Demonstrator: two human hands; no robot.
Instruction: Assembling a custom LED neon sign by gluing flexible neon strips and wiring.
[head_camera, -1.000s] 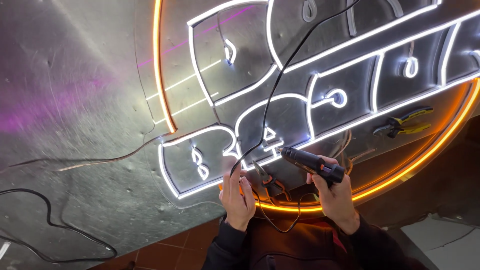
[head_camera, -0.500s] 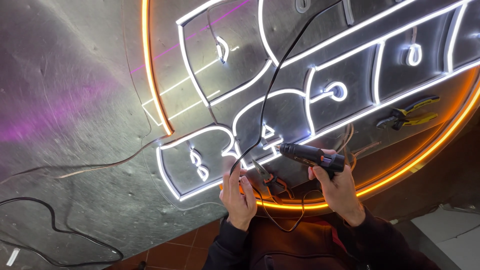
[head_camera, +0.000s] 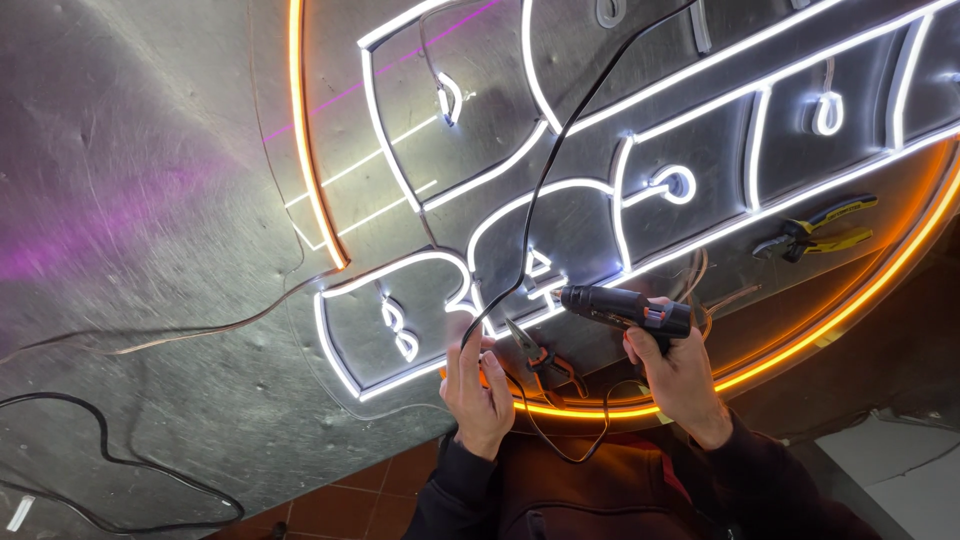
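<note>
A dented grey metal surface (head_camera: 140, 200) fills the frame and carries a large lit sign panel (head_camera: 700, 150) of white strips inside an orange ring. At lower centre the right hand (head_camera: 680, 375) is closed round a black glue gun (head_camera: 620, 305), nozzle aimed left at the strip edge, seemingly to reach the seam. The left hand (head_camera: 480, 385) presses fingers on the panel's rim beside small pliers (head_camera: 545, 360). Yellow-handled pliers (head_camera: 820, 228) lie at right. No containers are visible.

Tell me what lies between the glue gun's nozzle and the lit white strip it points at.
Nothing visible: the glue gun in the right hand has open panel before the white strip.
</note>
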